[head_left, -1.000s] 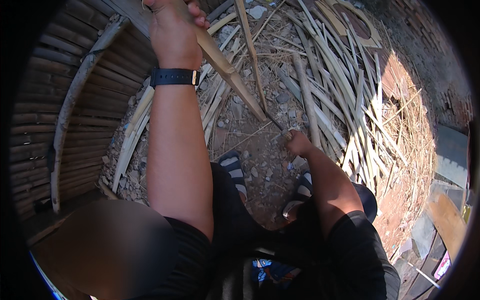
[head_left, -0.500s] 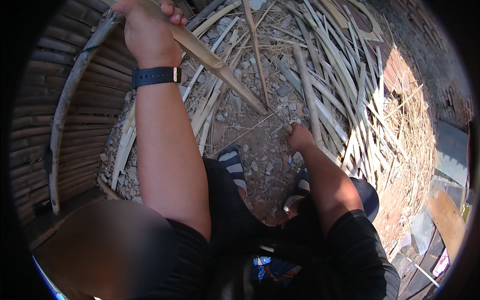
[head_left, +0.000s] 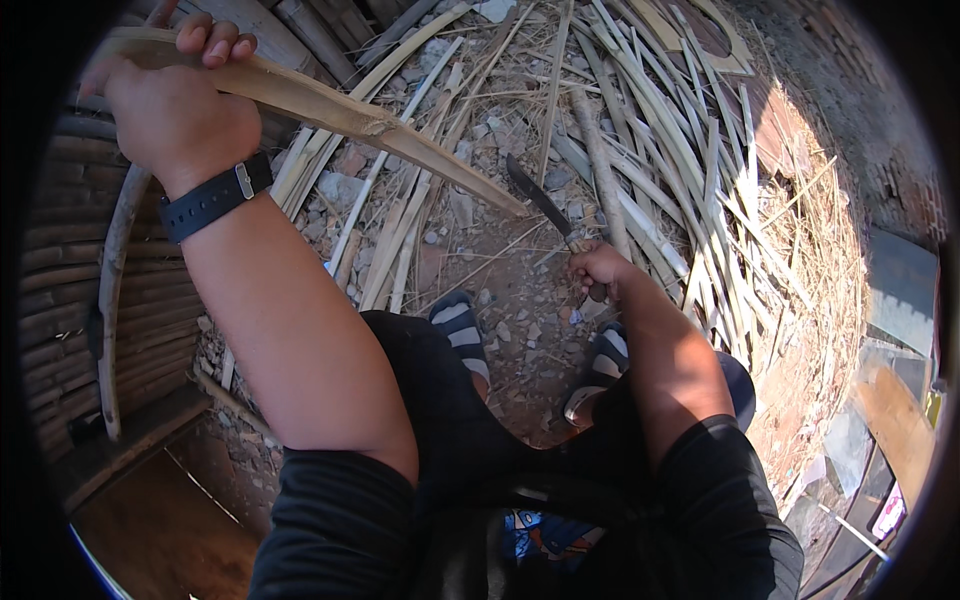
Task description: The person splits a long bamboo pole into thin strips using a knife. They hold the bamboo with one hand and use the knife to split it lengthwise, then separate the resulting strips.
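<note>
Closest to us, at the near edge of the ground (head_left: 540,370), come our black trousers (head_left: 430,400) and our two feet in striped footwear (head_left: 462,335), set apart on dirt and rubble. Just past the right foot, our right hand (head_left: 600,268) has its fingers wrapped round the handle of a long knife (head_left: 538,198), whose dark blade slants away from us and to the left. Beside that blade is the lower end of a long split piece of wood (head_left: 330,105); we cannot tell whether the two touch. The piece rises toward the ground's far left corner, where our left hand (head_left: 185,120), wearing a dark strap (head_left: 215,197) on its wrist, grips it, fingers curled over its far side. Beyond the knife lies a round pole (head_left: 600,170), next to a heap of pale strips (head_left: 690,210) stretching to the far edge, with straw (head_left: 820,270) on its right. We have a slatted wall (head_left: 65,270) along the left edge and a brick wall (head_left: 915,200) at the far right corner.
</note>
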The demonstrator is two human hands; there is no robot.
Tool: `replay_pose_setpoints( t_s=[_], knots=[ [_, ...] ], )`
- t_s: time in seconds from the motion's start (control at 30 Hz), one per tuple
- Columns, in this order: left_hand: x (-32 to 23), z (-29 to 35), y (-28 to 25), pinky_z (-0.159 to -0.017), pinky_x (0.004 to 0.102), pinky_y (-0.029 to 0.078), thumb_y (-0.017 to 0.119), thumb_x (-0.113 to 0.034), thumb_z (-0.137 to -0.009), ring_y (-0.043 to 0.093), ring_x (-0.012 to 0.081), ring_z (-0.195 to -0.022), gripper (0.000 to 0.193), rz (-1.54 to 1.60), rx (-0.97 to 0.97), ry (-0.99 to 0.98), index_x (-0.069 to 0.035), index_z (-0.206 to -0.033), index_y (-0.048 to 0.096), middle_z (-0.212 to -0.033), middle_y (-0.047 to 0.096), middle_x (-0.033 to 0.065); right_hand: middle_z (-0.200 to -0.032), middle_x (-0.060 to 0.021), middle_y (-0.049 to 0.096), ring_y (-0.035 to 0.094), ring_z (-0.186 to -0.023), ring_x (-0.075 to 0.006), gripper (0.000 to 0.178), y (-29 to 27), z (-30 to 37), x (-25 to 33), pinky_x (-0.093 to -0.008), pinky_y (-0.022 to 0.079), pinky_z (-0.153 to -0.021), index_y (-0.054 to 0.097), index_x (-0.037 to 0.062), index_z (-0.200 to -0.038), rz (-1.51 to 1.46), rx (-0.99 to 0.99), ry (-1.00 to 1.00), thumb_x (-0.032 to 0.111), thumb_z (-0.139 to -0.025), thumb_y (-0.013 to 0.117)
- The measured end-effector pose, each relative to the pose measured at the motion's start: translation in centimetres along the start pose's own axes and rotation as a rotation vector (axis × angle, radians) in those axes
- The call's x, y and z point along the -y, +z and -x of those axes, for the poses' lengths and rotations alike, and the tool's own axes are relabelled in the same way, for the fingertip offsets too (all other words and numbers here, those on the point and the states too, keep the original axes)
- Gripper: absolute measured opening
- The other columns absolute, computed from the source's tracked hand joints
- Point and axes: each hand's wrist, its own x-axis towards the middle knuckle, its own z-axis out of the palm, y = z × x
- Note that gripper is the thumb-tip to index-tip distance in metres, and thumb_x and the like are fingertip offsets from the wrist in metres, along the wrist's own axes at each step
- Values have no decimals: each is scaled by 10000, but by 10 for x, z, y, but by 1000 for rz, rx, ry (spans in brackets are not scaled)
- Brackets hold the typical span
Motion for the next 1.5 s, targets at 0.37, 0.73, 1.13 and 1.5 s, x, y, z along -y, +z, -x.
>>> replay_pose_setpoints(
  t_s=[0.37, 0.73, 1.13, 1.5],
  knots=[
    [-53, 6, -1, -628, 321, 393, 383, -370, -950, 419, 178, -632, 353, -211, -218, 272, -33, -1006, 473, -734, 412, 72, -859, -159, 686, 653, -723, -230, 474, -41, 30, 55, -358, 523, -681, 629, -9, -1089, 539, -319, -294, 261, -726, 771],
    [-58, -14, -47, -622, 301, 381, 205, -569, -982, 411, 140, -610, 644, 190, 246, 18, -5, -1107, 488, -685, 418, 12, -964, -215, 685, 665, -896, -281, 648, -145, 107, 17, -370, 514, -807, 535, -76, -1239, 759, -448, -344, 225, -735, 810],
    [-59, 3, 5, -573, 290, 401, 164, -617, -979, 426, 125, -537, 720, 477, 294, -44, 4, -1033, 524, -622, 424, -20, -1103, -245, 644, 626, -1076, -362, 784, -83, 74, -179, -421, 484, -930, 561, -37, -1178, 503, -758, -75, 329, -586, 923],
    [-75, 12, 28, -636, 313, 394, 239, -476, -981, 407, 143, -615, 556, 217, 341, -37, 9, -1085, 492, -684, 409, 10, -956, -260, 661, 648, -976, -410, 584, -89, 67, -170, -465, 480, -852, 524, -7, -1107, 417, -679, -25, 287, -707, 833]
  ],
)
